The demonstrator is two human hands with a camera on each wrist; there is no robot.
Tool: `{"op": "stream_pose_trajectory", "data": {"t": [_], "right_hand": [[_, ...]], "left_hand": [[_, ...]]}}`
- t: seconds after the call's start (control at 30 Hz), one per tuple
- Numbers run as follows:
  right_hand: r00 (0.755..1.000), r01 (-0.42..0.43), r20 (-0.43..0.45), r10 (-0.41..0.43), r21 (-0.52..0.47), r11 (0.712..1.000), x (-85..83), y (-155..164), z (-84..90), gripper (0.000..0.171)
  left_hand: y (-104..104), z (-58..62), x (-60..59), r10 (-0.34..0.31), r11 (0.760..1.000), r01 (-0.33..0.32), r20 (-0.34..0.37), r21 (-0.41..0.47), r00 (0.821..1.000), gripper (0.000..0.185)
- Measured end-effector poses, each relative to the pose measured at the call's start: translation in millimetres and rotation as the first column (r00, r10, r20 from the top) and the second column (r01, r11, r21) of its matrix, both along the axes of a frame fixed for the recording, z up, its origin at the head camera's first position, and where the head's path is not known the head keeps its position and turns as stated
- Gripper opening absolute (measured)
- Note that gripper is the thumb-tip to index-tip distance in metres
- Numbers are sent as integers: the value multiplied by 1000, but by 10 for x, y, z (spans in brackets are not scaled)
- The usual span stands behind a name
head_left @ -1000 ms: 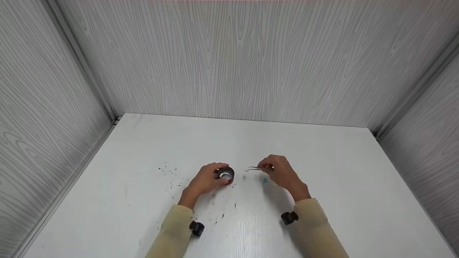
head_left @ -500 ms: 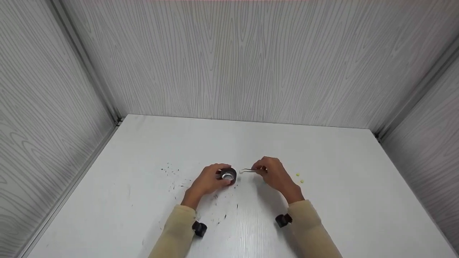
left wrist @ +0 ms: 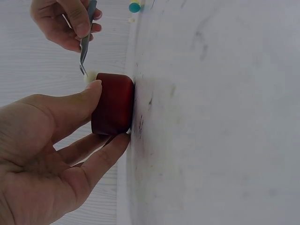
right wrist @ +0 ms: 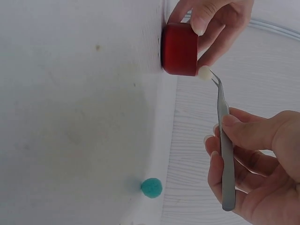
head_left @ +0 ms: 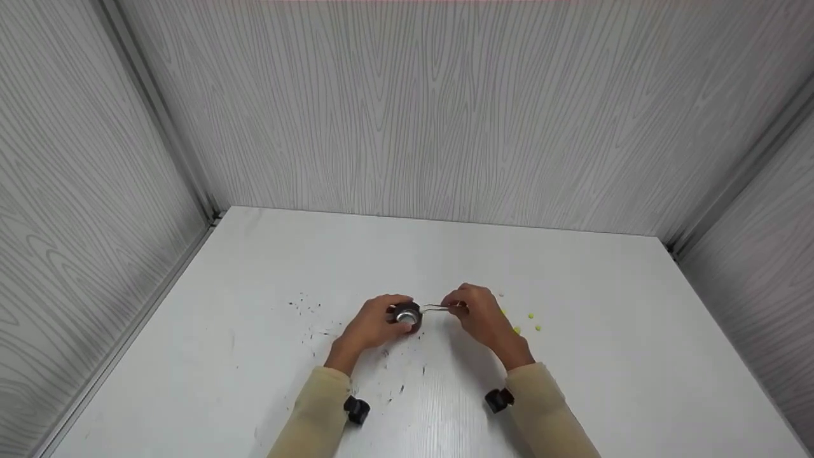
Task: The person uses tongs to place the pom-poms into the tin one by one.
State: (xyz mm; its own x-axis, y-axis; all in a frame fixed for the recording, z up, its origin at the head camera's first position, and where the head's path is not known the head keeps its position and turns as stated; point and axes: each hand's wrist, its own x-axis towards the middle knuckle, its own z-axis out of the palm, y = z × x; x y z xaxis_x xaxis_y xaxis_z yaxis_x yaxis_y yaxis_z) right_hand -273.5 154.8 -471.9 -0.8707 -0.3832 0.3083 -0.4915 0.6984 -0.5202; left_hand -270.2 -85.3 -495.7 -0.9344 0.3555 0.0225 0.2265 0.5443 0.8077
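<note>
Plainly, red cup point(right wrist: 179, 48) bears no lettering.

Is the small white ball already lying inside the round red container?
No, the metal tweezers hold the small white ball just at the rim of the round red container, outside it.

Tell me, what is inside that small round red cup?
The small round red cup shows a shiny silvery lining; the head view is too small to show any contents. The metal tweezers hold a white bead at its rim, not inside.

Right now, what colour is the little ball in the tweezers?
White or cream ball, clearest in the right wrist view.
</note>
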Motion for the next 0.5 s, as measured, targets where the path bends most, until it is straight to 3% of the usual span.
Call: {"op": "stream_pose_trajectory", "data": {"t": [0.2, 0.5], "right_hand": [[999, -21, -47, 21, 11, 1000, -4, -42, -55, 14], [1000, -22, -8, 22, -4, 1000, -6, -100, -70, 15]], "left_hand": [[-13, -14, -11, -10, 1000, 10, -7, -4, 1000, 49], [-24, 7, -13, -8, 1000, 7, -10, -20, 1000, 50]]}}
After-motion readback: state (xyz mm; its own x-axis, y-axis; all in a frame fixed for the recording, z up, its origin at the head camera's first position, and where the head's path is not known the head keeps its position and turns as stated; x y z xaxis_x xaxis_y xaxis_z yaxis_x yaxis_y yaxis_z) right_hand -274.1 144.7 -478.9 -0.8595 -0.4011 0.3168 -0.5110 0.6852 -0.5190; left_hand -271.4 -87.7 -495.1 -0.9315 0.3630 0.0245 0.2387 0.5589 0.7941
